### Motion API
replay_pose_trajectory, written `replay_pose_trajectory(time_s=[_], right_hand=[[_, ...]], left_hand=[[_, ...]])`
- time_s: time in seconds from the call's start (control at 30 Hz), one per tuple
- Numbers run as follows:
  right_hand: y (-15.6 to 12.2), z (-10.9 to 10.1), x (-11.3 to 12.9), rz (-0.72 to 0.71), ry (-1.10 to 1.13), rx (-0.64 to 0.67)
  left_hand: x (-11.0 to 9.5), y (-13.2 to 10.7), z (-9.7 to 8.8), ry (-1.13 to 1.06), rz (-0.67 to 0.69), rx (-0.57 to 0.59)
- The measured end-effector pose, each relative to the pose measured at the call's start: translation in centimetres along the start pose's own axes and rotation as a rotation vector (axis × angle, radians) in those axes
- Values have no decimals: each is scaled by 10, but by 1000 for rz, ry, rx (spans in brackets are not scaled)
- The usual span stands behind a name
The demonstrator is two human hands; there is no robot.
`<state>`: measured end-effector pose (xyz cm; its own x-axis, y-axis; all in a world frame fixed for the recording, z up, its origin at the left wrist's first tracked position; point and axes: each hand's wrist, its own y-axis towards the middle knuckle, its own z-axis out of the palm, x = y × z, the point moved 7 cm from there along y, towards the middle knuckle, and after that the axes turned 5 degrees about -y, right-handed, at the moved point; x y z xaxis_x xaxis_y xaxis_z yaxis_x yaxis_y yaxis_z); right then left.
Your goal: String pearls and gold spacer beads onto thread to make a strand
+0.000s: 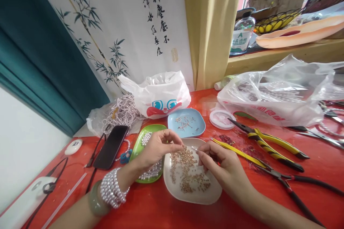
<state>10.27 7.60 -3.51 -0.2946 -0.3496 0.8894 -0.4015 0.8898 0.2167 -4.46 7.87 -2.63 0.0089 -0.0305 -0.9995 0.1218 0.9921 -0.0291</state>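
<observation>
Above a white plate (193, 197) of small gold beads (185, 159), both hands are held in a pinch. My left hand (159, 146) has thumb and forefinger together over the plate's upper left; what they hold is too small to make out. My right hand (219, 157) pinches at the plate's upper right, where a small silvery bit shows at the fingertips. Under my left wrist lies a green tray (136, 146) with silvery beads (152, 171), partly hidden. A blue tray (199, 128) beyond the hands carries small metal pieces (185, 123).
Yellow tweezers (236, 150), yellow-black pliers (276, 143) and dark-handled pliers (286, 179) lie at the right. A phone (111, 146) and cables are at the left. Behind stand a white plastic bag (163, 94), bead strands (125, 112) and a clear bag (276, 96).
</observation>
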Motion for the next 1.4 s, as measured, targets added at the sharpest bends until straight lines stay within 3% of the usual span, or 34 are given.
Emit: replay_pose_trajectory(time_s=[0.33, 1.4], right_hand=[[0, -1, 3, -42, -35, -32], [-2, -1, 5, -43, -43, -25]], left_hand=[[9, 2, -6, -204, -60, -69], [12, 2, -7, -203, -52, -87]])
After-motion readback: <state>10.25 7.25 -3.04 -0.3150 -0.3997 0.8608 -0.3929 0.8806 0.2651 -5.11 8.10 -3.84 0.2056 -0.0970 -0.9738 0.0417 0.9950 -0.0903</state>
